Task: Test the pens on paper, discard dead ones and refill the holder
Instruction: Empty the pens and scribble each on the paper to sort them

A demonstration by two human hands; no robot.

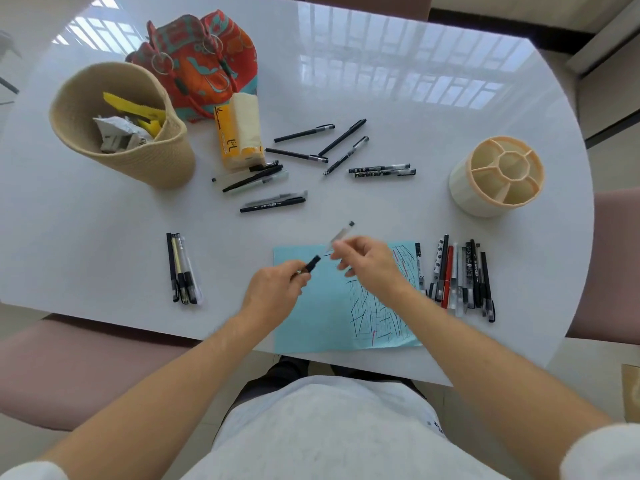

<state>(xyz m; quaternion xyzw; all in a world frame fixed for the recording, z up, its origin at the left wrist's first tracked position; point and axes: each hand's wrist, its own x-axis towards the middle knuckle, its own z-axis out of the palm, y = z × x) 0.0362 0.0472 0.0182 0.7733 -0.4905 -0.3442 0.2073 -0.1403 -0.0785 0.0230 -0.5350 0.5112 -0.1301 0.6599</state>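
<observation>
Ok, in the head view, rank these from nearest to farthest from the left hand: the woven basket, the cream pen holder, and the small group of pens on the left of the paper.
From the left hand:
1. Small group of pens, just to its left.
2. Woven basket, far left, behind.
3. Cream pen holder, far right, behind.

The single head-worn camera looked forward and steeply down from above the seated person's lap, close enough that both forearms ran in from the bottom corners toward the middle. Its wide lens bowed the white table, taking in nearly the whole top from the near edge to the far rim, with strips of floor at the sides. There was no second view to share any of it.
</observation>
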